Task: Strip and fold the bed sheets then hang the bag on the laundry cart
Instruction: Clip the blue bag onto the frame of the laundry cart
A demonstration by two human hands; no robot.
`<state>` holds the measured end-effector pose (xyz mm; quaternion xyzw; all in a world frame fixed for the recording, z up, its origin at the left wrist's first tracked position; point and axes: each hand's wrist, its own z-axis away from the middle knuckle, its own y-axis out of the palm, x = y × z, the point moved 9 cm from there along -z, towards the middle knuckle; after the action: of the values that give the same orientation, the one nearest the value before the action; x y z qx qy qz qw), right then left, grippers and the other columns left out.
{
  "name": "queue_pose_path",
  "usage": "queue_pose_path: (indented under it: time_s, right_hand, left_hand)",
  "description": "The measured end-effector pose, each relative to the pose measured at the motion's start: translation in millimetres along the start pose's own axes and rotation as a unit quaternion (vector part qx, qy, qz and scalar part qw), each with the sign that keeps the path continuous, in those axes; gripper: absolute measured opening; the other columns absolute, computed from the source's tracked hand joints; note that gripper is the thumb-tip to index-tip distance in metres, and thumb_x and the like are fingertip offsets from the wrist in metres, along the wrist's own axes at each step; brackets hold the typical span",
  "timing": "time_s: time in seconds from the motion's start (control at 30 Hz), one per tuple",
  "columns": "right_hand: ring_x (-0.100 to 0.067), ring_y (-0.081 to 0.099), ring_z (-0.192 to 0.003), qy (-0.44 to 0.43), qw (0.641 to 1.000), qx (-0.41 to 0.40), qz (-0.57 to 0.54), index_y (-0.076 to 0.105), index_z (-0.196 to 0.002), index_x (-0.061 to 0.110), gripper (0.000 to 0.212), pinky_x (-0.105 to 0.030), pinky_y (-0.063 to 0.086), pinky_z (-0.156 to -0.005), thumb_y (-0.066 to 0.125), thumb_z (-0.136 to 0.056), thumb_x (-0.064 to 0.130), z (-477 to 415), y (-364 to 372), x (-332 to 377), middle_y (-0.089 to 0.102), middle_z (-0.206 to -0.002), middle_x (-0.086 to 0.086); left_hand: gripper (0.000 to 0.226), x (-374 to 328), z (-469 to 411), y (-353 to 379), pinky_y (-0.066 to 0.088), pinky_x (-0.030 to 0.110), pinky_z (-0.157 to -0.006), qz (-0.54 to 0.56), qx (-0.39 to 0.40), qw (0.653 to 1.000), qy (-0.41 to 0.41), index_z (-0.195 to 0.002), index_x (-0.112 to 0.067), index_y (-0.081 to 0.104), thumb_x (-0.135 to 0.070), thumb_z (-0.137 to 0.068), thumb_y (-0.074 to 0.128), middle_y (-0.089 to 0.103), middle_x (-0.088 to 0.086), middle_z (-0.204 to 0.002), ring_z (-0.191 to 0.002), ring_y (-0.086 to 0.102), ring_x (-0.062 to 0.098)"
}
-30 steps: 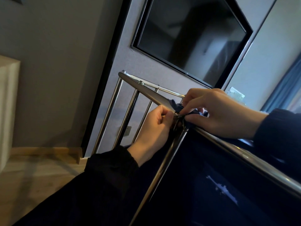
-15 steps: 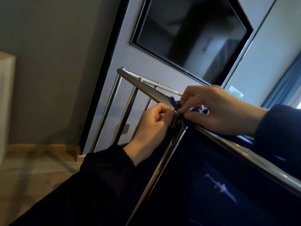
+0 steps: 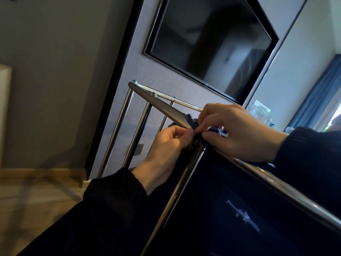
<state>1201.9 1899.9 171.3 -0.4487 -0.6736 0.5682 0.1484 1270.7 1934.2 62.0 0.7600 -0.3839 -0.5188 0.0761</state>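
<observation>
Pinching grip of left hand [image 3: 168, 143] and right hand [image 3: 238, 132] holds the bag corner [image 3: 191, 120] against the cart rail [image 3: 158, 103].
Both grips barely moved since one second ago; fastening seems not finished yet.

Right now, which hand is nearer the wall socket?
Left. The left hand pinches the bag right of the wall socket; the right hand pinches it farther right, over the cart rail.

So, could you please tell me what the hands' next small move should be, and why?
Probably tug the dark navy fabric bag snug over the chrome tube cart frame corner: the left hand and right hand both pinch its bunched edge there, seemingly not yet fastened.
</observation>
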Motion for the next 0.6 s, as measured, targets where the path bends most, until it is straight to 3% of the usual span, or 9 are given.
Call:
queue_pose_path:
  time_s: [0.17,0.33,0.47,0.6]
  right_hand:
    - [-0.006,0.048,-0.071,0.003,1.000,-0.003,-0.007,0.075,-0.083,0.018,0.022,-0.009,0.034,-0.067,0.054,-0.076,0.020,-1.4,-0.3,-2.2,0.061,-0.088,0.005]
    - [-0.009,0.052,-0.071,0.013,1.000,-0.007,-0.027,0.075,-0.083,0.017,0.022,-0.021,0.039,-0.068,0.055,-0.075,0.021,-2.5,0.8,-6.0,0.062,-0.087,0.006]
    - [-0.006,0.052,-0.073,0.022,0.999,-0.007,-0.039,0.075,-0.085,0.018,0.022,-0.017,0.037,-0.069,0.056,-0.075,0.023,-2.9,1.3,-8.7,0.062,-0.088,0.007]
    - [-0.006,0.052,-0.073,0.020,0.999,-0.006,-0.035,0.074,-0.083,0.018,0.021,-0.014,0.036,-0.069,0.055,-0.075,0.023,-3.3,2.4,-8.8,0.062,-0.088,0.005]
  left_hand:
    - [0.016,5.0,1.7,-0.9,0.033,0.026,-0.063,-0.070,0.021,0.994,-0.086,-0.082,-0.016,0.065,-0.030,-0.087,0.060,0.057,-0.009,-0.061,-0.062,0.046,0.008]
    - [0.027,8.9,4.0,-3.4,0.033,0.030,-0.069,-0.091,0.022,0.987,-0.129,-0.100,-0.016,0.064,-0.039,-0.089,0.056,0.062,-0.004,-0.076,-0.071,0.046,0.011]
    - [0.025,9.8,3.1,0.9,0.031,0.030,-0.066,-0.091,0.041,0.987,-0.130,-0.089,-0.019,0.062,-0.039,-0.093,0.048,0.060,-0.005,-0.078,-0.072,0.044,0.011]
    - [0.031,7.7,2.1,5.7,0.033,0.027,-0.060,-0.100,0.035,0.984,-0.144,-0.076,-0.019,0.057,-0.032,-0.100,0.042,0.058,-0.008,-0.063,-0.062,0.047,0.009]
